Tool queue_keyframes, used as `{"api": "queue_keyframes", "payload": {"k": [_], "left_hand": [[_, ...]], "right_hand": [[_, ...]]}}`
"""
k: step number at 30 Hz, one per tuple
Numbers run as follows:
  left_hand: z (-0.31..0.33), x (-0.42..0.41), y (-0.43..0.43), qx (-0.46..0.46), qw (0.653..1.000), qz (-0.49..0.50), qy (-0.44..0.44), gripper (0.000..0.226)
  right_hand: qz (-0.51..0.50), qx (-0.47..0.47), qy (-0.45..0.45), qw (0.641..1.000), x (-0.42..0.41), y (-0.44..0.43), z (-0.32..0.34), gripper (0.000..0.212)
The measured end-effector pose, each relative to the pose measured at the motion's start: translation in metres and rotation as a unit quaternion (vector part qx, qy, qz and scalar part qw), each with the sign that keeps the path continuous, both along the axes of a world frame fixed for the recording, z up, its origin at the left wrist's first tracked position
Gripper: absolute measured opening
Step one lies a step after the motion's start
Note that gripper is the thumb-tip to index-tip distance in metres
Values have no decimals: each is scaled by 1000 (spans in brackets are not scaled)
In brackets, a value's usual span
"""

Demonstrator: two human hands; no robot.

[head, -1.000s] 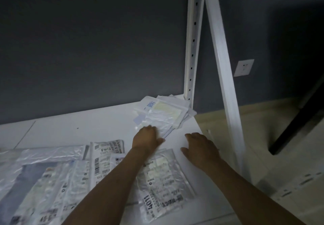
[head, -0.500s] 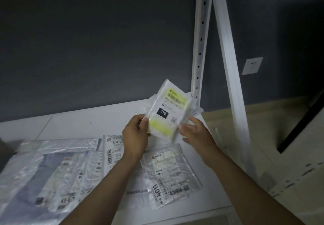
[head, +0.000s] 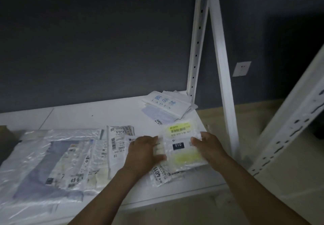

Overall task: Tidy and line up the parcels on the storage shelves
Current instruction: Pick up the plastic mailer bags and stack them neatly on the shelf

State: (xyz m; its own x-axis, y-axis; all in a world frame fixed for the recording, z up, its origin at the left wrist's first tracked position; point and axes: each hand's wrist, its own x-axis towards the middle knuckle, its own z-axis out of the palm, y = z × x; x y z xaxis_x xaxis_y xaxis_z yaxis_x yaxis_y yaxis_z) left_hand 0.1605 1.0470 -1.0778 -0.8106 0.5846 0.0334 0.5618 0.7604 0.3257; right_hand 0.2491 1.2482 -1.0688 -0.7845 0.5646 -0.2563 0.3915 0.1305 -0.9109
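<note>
Yellow-labelled clear parcel (head: 178, 135) sits between my two hands, gripped at both long edges. Left hand (head: 146, 152): fingers (head: 159, 148) curled over the left edge, clamping it. Right hand (head: 209, 146): thumb on top of the right edge, other fingers hidden, so the grip reads as a pinch. Both hands are equally near and neither leads.

The parcel's long axis runs straight away from me, with the barcode end beyond my fingertips and the pale yellow end toward my wrists. Directly beneath my hands lies the parcel marked 4011 (head: 158, 172), skewed to the one I hold. I cannot tell whether the two touch.

Judgement: the coming move is a set-down, edges squared to the front of the shelf (head: 87, 116). Beyond my right hand, a stack of white parcels (head: 166, 104) occupies the far corner. Both forearms reach forward, wrists low, palms turned inward.
</note>
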Motion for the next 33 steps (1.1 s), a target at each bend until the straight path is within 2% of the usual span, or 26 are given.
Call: {"api": "queue_keyframes", "payload": {"k": [2, 4, 6, 9, 13, 15, 18, 23, 27, 29, 33], "left_hand": [[-8, 3, -9, -137, 990, -7, 14, 89], [-13, 4, -18, -192, 981, -17, -5, 92], [-15, 4, -27, -198, 980, -24, -3, 87], [-12, 1, -37, -183, 983, -22, 19, 79], [-6, -8, -55, -173, 985, 7, -12, 78], [-3, -11, -65, -176, 984, 16, -33, 83], [1, -11, -74, -183, 981, 17, -60, 109], [-3, -11, -82, -209, 977, 14, -36, 87], [-5, -12, -83, -220, 974, 22, -52, 81], [-1, -11, -77, -218, 974, 25, -50, 78], [8, -11, -59, -134, 990, 51, 11, 59]], "right_hand": [[38, 52, -45, 997, 7, -1, -14, 7], [65, 132, -89, 985, 10, -6, -22, 18], [72, 185, -106, 975, 9, -13, -21, 33], [90, 176, -97, 975, 6, -26, -21, 54], [102, 192, -93, 972, 6, -46, -24, 61], [99, 199, -86, 971, 5, -53, -24, 64], [110, 209, -73, 969, 3, -64, -26, 61], [135, 255, -64, 955, -4, -76, -31, 45], [153, 418, -109, 889, -2, -70, -23, 40], [174, 463, -118, 861, 2, -70, -24, 39], [178, 490, -97, 848, 2, -61, -32, 42]]}}
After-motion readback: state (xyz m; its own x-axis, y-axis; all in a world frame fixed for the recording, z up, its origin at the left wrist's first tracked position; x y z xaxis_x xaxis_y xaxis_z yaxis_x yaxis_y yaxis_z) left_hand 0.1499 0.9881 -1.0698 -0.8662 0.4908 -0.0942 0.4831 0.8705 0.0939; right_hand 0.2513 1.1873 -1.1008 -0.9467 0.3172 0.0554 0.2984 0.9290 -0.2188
